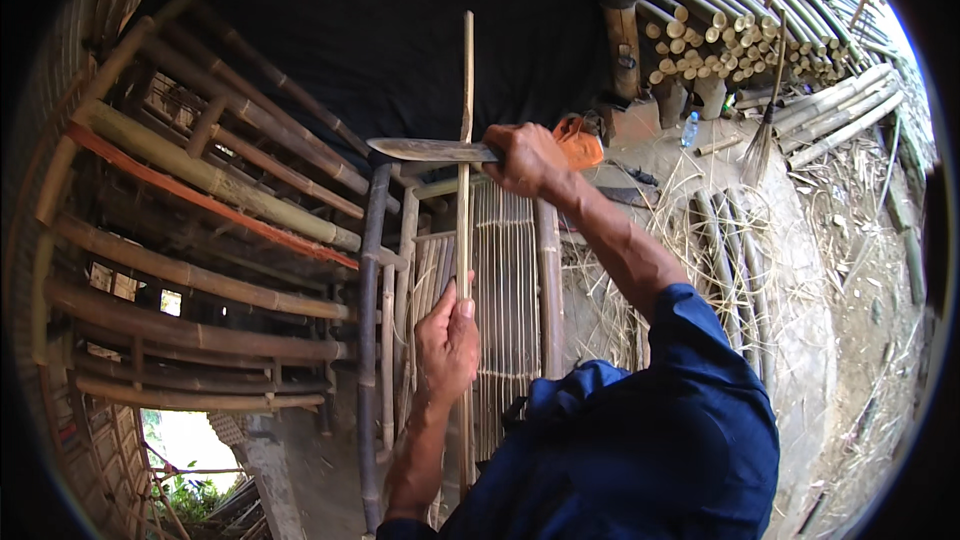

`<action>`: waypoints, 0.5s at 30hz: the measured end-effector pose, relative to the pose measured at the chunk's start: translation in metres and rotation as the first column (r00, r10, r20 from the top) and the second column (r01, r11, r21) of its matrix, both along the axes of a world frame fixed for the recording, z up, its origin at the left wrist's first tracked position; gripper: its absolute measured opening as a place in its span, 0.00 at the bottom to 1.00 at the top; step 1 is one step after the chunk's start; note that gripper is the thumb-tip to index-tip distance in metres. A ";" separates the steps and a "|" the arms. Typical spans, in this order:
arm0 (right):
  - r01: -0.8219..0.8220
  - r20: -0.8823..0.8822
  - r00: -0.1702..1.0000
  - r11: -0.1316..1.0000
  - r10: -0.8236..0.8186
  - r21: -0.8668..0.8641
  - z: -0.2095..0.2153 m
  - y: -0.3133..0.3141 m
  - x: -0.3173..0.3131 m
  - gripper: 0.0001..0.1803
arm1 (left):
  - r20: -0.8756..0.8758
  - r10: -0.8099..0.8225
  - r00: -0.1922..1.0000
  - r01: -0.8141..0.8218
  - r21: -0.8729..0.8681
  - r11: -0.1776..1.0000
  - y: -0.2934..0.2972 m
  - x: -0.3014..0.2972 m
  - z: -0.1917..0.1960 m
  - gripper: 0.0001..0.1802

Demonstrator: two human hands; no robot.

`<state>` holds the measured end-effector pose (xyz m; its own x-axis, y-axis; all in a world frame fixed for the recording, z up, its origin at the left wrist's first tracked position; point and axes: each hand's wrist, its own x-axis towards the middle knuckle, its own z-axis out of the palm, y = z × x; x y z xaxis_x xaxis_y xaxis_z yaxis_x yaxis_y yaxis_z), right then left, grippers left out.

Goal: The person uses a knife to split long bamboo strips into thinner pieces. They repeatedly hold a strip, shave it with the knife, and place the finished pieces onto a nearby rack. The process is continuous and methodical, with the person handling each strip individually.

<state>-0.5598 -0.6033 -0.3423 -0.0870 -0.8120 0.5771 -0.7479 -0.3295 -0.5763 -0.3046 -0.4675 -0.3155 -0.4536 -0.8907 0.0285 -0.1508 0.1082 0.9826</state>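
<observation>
A long, narrow bamboo strip (467, 80) runs upright through the middle of the view, toward my body. My left hand (447, 345) is closed around its lower part, thumb along the strip. In my right hand (525, 160) is a large knife (425, 149), gripped at the handle, which my fingers hide. Its broad blade points left and crosses the strip well above my left hand. Whether the edge bites into the strip I cannot tell. Beneath lies a slatted bamboo bench (505, 290) with thin strips bound across it.
Bamboo frames (200, 240) fill the left side. Cut bamboo poles (700, 40) are stacked at the far right, near a broom (760, 150) and a plastic bottle (690, 129). An orange object (580, 143) sits just beyond my right hand. Shavings (680, 210) litter the ground.
</observation>
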 end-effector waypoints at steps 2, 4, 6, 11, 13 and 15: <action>0.007 -0.061 0.998 0.999 -0.010 -0.050 -0.021 -0.007 -0.008 0.13 | -0.042 -0.004 0.999 0.008 0.097 0.995 0.004 0.006 -0.004 0.23; 0.028 -0.104 0.994 1.000 -0.027 0.004 -0.041 -0.010 -0.009 0.15 | -0.085 0.012 0.996 0.004 0.188 0.982 0.009 0.012 -0.004 0.23; 0.047 -0.159 0.987 0.991 -0.027 0.127 -0.051 -0.002 0.004 0.15 | -0.098 0.046 0.994 -0.019 0.261 0.965 0.014 0.021 -0.006 0.23; 0.183 -0.190 0.972 0.947 -0.135 0.264 -0.078 0.003 0.013 0.11 | -0.166 0.055 0.985 0.009 0.367 0.930 0.029 0.035 -0.005 0.24; 0.405 -0.107 0.913 0.844 -0.393 0.351 -0.078 -0.008 -0.040 0.11 | -0.169 0.017 0.985 0.049 0.379 0.924 0.045 0.044 -0.010 0.23; 0.327 -0.122 0.944 0.919 -0.307 0.221 -0.047 0.003 -0.005 0.13 | -0.161 -0.021 0.987 0.073 0.324 0.943 0.053 0.058 -0.015 0.23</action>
